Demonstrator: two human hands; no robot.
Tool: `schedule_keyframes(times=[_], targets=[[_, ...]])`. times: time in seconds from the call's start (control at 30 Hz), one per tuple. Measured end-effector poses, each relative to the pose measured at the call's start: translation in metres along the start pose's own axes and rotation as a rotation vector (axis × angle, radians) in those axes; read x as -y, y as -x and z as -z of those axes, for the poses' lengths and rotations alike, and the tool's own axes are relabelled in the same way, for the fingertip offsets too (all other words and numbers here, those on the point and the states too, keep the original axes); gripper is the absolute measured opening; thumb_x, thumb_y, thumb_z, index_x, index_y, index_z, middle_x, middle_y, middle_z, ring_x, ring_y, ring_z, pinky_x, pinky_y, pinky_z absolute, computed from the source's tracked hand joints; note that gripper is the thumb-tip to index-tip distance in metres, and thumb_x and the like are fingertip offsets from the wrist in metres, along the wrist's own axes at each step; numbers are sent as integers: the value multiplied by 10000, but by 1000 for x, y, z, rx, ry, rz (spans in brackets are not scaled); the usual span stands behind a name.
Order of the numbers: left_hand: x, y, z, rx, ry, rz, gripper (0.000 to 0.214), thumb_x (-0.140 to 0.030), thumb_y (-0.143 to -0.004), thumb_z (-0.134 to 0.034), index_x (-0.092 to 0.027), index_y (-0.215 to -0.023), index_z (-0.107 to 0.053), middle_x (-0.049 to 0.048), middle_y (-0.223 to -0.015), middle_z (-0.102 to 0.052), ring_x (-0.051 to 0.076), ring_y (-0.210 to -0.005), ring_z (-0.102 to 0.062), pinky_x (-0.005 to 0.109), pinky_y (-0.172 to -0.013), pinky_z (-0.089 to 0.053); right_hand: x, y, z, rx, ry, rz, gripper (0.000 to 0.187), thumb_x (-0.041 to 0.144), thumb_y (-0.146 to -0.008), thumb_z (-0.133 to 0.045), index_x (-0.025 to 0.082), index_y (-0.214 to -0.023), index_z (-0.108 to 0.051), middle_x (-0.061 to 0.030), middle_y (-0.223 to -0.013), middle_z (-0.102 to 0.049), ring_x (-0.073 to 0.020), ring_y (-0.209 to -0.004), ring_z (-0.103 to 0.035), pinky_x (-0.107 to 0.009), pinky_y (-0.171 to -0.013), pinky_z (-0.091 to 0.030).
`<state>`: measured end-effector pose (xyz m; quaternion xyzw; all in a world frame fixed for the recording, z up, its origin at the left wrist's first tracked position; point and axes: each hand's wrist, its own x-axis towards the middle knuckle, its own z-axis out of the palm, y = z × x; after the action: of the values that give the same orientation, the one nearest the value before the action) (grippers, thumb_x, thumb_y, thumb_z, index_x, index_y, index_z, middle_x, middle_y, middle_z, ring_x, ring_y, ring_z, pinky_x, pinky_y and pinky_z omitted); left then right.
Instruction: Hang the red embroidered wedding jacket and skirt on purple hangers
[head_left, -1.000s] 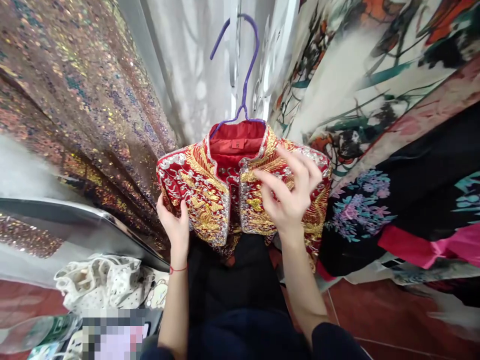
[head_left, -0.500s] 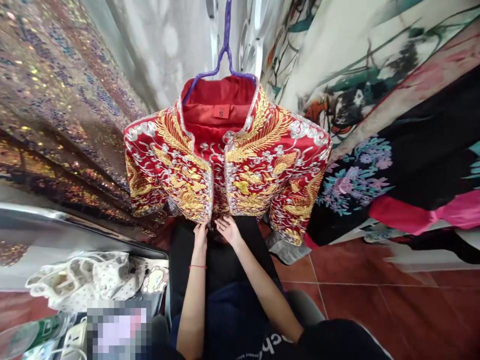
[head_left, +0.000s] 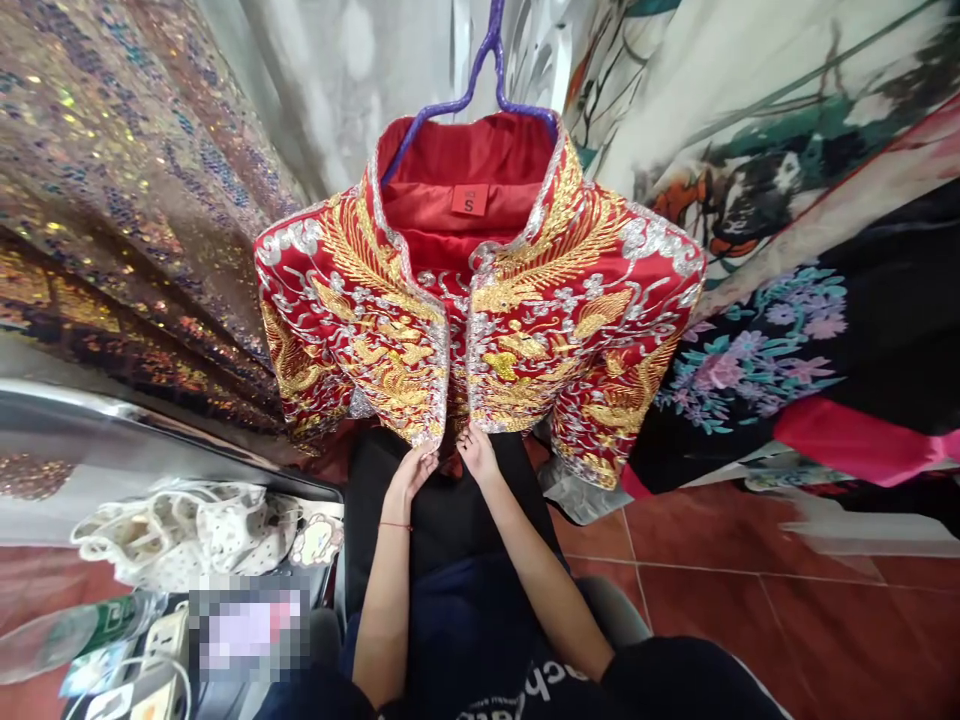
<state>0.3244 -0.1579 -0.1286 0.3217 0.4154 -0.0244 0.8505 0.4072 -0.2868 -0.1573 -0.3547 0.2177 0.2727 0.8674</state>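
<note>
A red jacket (head_left: 480, 310) thick with gold and silver embroidery hangs on a purple hanger (head_left: 480, 70) in front of me. A small red size tag marked S shows inside its collar. My left hand (head_left: 411, 468) pinches the lower hem of the jacket's left front panel. My right hand (head_left: 478, 452) pinches the hem of the right front panel beside the centre opening. Both hands sit close together at the bottom edge, fingers closed on the fabric. A red string circles my left wrist. Below the jacket hangs black cloth (head_left: 442, 510).
Sequinned fabric (head_left: 127, 200) hangs at the left, painted and floral garments (head_left: 787, 250) at the right. A white net bag (head_left: 187, 530), a power strip and a bottle (head_left: 75, 630) lie at the lower left. Red floor tiles (head_left: 750, 610) spread at the lower right.
My hands dropped from the jacket's shoulders and chest to its lower hem. The jacket now hangs spread and fills more of the view.
</note>
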Motion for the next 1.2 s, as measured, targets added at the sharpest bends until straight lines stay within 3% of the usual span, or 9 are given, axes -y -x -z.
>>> schedule_keyframes(times=[0.27, 0.5, 0.7, 0.8, 1.0, 1.2], targets=[[5, 7, -6, 67, 5, 16, 46, -72, -799, -740, -96, -800, -700, 31, -677, -696, 67, -604, -647, 163, -662, -549, -13, 35, 2, 47, 116, -95, 372, 374, -564, -919, 186, -746, -654, 24, -643, -647, -96, -629, -592, -226, -617, -462], [10, 28, 2, 75, -47, 25, 111, -97, -744, -813, -85, -794, -715, 39, -700, -706, 79, -622, -655, 172, -673, -549, -16, 62, 9, 43, 158, -143, 413, 403, -496, -944, 169, -715, -685, 11, -651, -665, -88, -618, -586, -228, -619, -437], [11, 46, 3, 58, -83, 29, 146, -139, -727, -848, -94, -812, -738, 56, -722, -727, 113, -696, -689, 214, -750, -570, 0, 90, 20, 61, 227, -207, 414, 359, -468, -961, 152, -743, -731, -12, -660, -681, -101, -619, -588, -245, -620, -430], [12, 56, -1, 29, -86, 48, 150, -118, -722, -848, -93, -832, -749, 60, -751, -740, 94, -651, -676, 193, -715, -568, 10, 105, 27, 62, 250, -223, 434, 372, -454, -966, 161, -762, -746, -7, -668, -685, -98, -617, -587, -241, -614, -427], [21, 69, -7, 4, -50, 38, 171, -144, -720, -857, -93, -846, -752, 52, -736, -732, 77, -600, -654, 184, -677, -565, 10, 93, 14, 102, 288, -212, 388, 371, -478, -960, 135, -681, -729, -24, -644, -689, -94, -579, -572, -246, -598, -421], [31, 57, -24, 51, 29, -57, 200, -225, -714, -871, -109, -789, -726, 6, -651, -684, 65, -610, -637, 169, -683, -540, 0, 78, 2, 134, 216, -81, 336, 366, -520, -934, 177, -668, -699, 15, -669, -679, -99, -647, -586, -260, -690, -464]])
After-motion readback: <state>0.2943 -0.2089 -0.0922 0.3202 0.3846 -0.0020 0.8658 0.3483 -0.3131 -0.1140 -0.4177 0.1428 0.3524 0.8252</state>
